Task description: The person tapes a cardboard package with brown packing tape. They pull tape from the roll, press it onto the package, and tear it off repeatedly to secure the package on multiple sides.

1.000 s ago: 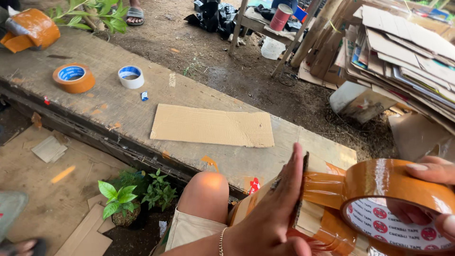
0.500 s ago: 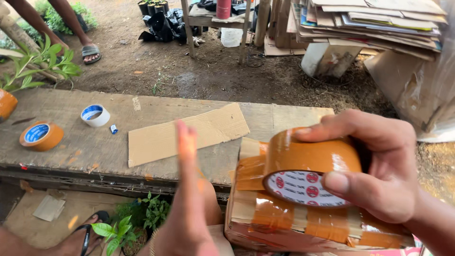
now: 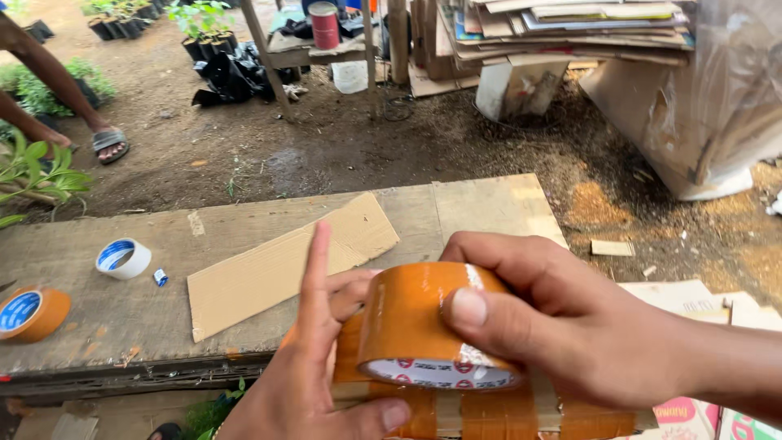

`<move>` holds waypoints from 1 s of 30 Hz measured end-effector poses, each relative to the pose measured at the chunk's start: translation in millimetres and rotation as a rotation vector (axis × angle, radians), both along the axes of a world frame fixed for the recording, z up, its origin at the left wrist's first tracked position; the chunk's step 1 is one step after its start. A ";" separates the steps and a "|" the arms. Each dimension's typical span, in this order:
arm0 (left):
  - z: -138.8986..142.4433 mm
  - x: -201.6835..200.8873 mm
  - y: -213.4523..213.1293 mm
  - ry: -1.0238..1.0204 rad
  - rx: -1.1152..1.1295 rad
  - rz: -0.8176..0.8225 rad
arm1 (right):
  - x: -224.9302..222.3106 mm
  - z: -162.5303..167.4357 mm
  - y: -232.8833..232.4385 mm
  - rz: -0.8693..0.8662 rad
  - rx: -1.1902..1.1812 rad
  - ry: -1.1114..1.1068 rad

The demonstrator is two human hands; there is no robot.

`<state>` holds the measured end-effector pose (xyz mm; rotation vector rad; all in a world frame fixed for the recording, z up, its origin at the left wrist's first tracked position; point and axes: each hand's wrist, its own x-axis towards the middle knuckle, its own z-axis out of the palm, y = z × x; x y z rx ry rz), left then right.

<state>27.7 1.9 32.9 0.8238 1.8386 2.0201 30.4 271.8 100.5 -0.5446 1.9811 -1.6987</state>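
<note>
My right hand (image 3: 562, 326) grips a roll of brown packing tape (image 3: 407, 322) from above, thumb on its outer face. The roll sits against a cardboard bundle (image 3: 505, 411) wrapped in brown tape at the bottom of the view. My left hand (image 3: 314, 367) rests on the bundle just left of the roll, index finger pointing up, thumb pressed along the taped front. A flat strip of cardboard (image 3: 285, 265) lies on the wooden board (image 3: 489, 212) behind my hands.
A white tape roll (image 3: 124, 258) and a brown tape roll (image 3: 31, 314) lie at the board's left end. Another person's sandalled foot (image 3: 107, 144) stands on the dirt at far left. Stacked cardboard (image 3: 570, 33), potted plants (image 3: 199, 20) and a plastic-covered pile (image 3: 717, 98) lie beyond.
The view has swung right and down. My right hand has brought the tape roll lower and leftward onto the bundle; my left hand has moved in beside it, finger still raised.
</note>
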 end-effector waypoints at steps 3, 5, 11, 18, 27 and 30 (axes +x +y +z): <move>-8.0 -1.6 -2.9 -0.121 0.067 -0.018 | -2.0 -10.2 5.9 0.015 0.010 -0.034; -12.2 -3.3 -4.8 -0.107 0.048 -0.037 | -6.5 -10.7 9.2 0.001 0.030 -0.065; -28.5 -13.6 -18.9 0.220 -0.101 -0.026 | -2.5 19.7 20.2 -0.092 0.278 -0.033; -37.7 -17.9 -18.0 0.232 -0.050 -0.067 | 9.8 25.4 34.6 -0.348 0.644 -0.280; 68.3 -7.6 19.7 0.586 -0.558 0.059 | 9.5 27.0 37.8 -0.303 0.525 -0.177; 72.0 -11.5 40.5 0.483 -0.548 -0.051 | 6.5 20.3 47.1 -0.291 0.499 -0.092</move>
